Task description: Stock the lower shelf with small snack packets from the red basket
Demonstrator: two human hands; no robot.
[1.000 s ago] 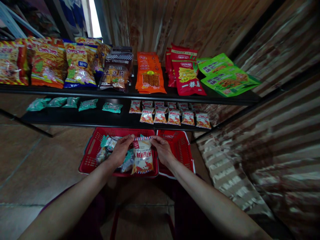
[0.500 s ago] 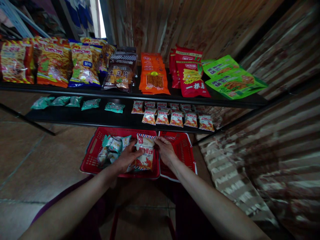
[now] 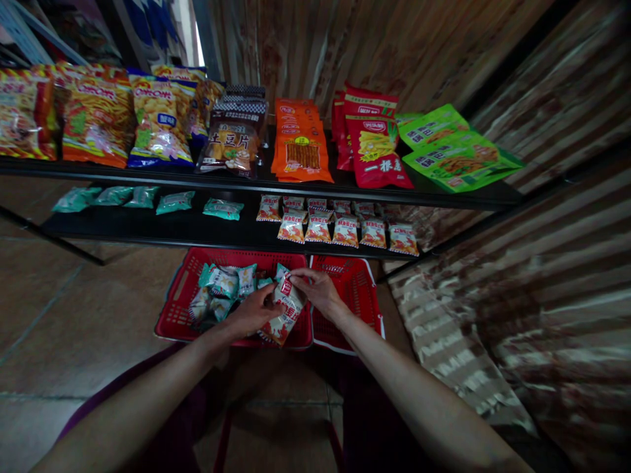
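A white and orange snack bag (image 3: 287, 309) is held tilted over the left red basket (image 3: 172, 309). My left hand (image 3: 257, 309) grips its left side, thumb across the front. With bent fingers, my right hand (image 3: 315, 289) pinches the bag's top edge. Several teal and white snack packets (image 3: 221, 282) lie in the left basket, beside my left hand. The right red basket (image 3: 352, 295) stands against the left one, partly under my right forearm.
A black two-level shelf (image 3: 197, 236) stands beyond the baskets. Small teal packets (image 3: 175, 202) and white-orange packets (image 3: 318, 226) lie on its lower level; larger snack bags (image 3: 300, 141) fill the upper one. Draped striped cloth (image 3: 458, 348) hangs at the right.
The held bag has turned from upright to a slant and sits slightly lower. My right hand has shifted a little left along its top. The whole view has moved slightly.
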